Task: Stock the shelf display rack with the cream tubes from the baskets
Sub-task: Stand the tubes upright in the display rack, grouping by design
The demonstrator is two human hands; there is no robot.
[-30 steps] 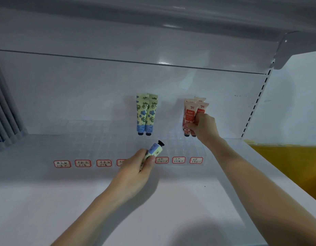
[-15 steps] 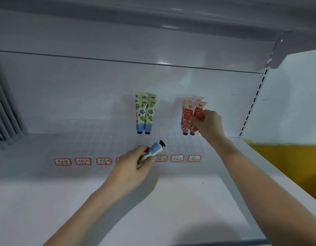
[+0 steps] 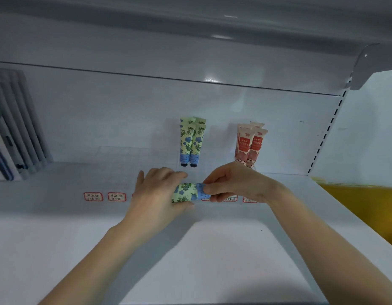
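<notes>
Holding the floral tube (image 3: 186,193) level above the shelf (image 3: 190,260), your left hand (image 3: 155,194) wraps its body and your right hand (image 3: 234,186) pinches the blue end; next, likely stand it cap-down beside the green tubes (image 3: 191,142).

Single wide-angle view from a camera worn on the head, set close in front of a white shelf (image 3: 212,260). Facing forward and tilted down, straight into the bay toward the back wall (image 3: 102,119). Along the top edge, the underside of the upper shelf (image 3: 190,25), bowed by the lens. From the bottom edge, both forearms reaching in, with the left hand (image 3: 155,194) and right hand (image 3: 236,183) meeting on a flowered tube (image 3: 186,192) just below the middle of the frame. Near enough to show red-bordered labels (image 3: 93,196), too blurred to read. At the right edge, the slotted upright (image 3: 327,133) and a yellow surface (image 3: 366,205); at the left edge, grey slats (image 3: 14,128).
</notes>
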